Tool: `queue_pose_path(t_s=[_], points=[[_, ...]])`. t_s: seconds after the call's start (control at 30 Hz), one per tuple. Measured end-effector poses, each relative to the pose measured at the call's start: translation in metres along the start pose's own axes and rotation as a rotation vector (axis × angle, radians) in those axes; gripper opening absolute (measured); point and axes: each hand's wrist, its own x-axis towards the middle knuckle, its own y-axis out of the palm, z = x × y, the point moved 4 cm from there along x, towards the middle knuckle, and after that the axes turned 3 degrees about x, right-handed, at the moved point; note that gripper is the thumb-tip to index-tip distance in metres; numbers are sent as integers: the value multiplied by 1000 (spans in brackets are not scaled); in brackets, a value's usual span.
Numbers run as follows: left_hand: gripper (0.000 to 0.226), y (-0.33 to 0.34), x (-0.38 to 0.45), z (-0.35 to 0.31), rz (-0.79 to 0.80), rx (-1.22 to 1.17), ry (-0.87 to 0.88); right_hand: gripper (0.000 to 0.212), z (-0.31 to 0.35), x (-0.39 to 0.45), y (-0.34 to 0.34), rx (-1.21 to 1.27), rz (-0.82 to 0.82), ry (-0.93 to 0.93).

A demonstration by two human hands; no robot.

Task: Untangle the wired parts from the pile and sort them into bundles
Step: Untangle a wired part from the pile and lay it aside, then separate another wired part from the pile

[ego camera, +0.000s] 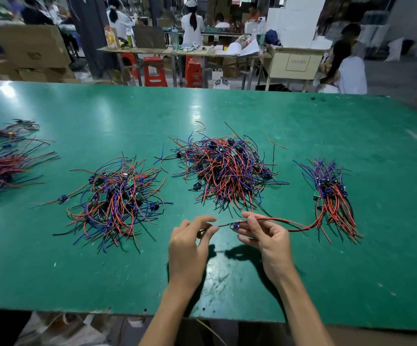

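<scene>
A single wired part (235, 225), a small blue-and-black component with red and black leads, hangs stretched between my hands just above the green table (252, 113). My left hand (190, 248) pinches the leads at its left end. My right hand (267, 236) grips the part beside the component, and its red leads trail right toward a sorted bundle (332, 193). The big tangled pile (225, 168) lies right behind my hands. A second loose pile (117, 196) sits to the left.
More wire bundles (0, 168) lie at the table's left edge. Beyond the table's far edge stand cardboard boxes (32, 46), red stools (155, 71), workbenches and several seated people. The table's front edge runs below my forearms.
</scene>
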Motion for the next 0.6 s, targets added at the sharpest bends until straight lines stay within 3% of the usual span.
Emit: queue_pose_path(t_s=[0.13,0.23,0.37,0.47,0.53,0.6], points=[[15,5,2,4,72,12,-83,34,-2,5,-3,66,-74,85],[10,1,4,9,-39,-32,-178,28,8,13,-11,151,-126,117],[15,-6,4,29,-219,-214,-436,21,66,45,-24,376,-279,-54],[20,-6,5,33,-241,-266,-495,22,123,77,-41,601,-432,-255],[19,-4,7,29,-206,-267,-474,23,140,93,-60,666,-543,-264],[19,-3,6,26,-179,-258,-460,39,135,102,-71,609,-578,-164]])
